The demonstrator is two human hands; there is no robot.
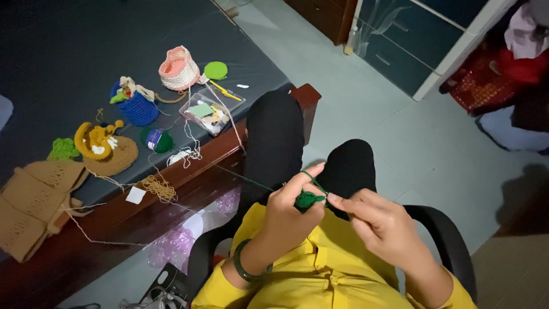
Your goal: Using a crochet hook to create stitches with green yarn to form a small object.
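On the dark bench (68, 51) lie a blue crocheted basket (137, 107) and a pink one (179, 70). Over the lap, the left hand (289, 214) has its grip clamped on a small green crocheted piece (309, 199), mid-stitch I judge; the right hand (380, 220), fingers pinched together, meets it. The next loop calls for steady yarn tension.

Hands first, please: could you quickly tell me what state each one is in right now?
Left hand: closed on the small green crochet piece, green yarn looped over its finger.
Right hand: fingertips pinched shut at the same piece.
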